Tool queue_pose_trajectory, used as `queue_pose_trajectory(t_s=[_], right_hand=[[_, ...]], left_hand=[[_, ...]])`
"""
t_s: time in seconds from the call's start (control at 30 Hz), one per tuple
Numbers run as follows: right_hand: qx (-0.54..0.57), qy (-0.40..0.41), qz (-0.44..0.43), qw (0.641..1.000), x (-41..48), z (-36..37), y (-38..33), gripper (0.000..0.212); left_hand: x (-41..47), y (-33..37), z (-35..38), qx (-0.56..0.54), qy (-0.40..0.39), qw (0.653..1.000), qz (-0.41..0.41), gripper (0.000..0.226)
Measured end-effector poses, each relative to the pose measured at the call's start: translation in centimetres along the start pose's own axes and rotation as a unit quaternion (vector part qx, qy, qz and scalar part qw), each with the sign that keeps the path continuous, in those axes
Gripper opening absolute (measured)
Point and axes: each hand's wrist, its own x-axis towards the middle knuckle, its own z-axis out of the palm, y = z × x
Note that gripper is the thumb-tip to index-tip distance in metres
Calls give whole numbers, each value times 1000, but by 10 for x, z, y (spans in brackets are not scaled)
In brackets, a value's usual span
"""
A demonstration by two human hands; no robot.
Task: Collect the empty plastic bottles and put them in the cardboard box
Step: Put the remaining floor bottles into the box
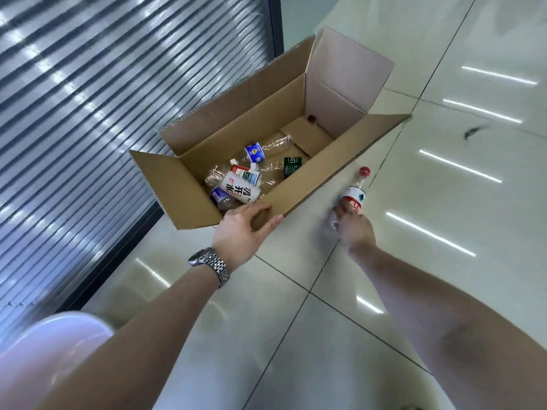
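Observation:
An open cardboard box stands on the tiled floor with its flaps spread. Several empty clear bottles lie inside, among them one with a white label, one with a blue label and one with a green label. My left hand, a metal watch on its wrist, grips the near right flap of the box at its near corner. My right hand is closed around the lower half of a clear bottle with a red label and red cap, just right of the box, cap pointing away.
A glass wall with horizontal blinds runs along the left behind the box. Glossy pale floor tiles stretch to the right and toward me. A dark smudge marks the floor at the far right. A pale blurred shape sits bottom left.

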Motion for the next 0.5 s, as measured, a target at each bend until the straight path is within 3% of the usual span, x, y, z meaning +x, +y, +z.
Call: queue_pose_trajectory(t_s=[0.1,0.23,0.4,0.5], right_hand=[[115,42,78,989,-17,-2,6,35],[266,160,124,943,-40,-12,9,29],[305,289,148,896,-57,-45,0,31],[307,364,110,873,-58,-74,-7,27]], left_hand=[[0,4,-2,27,-22,999,-8,83],[-3,10,-9,49,-52,997,-22,102],[-4,13,-12,55,-80,994,-42,109],[-4,13,-11,60,-88,993,-45,97]])
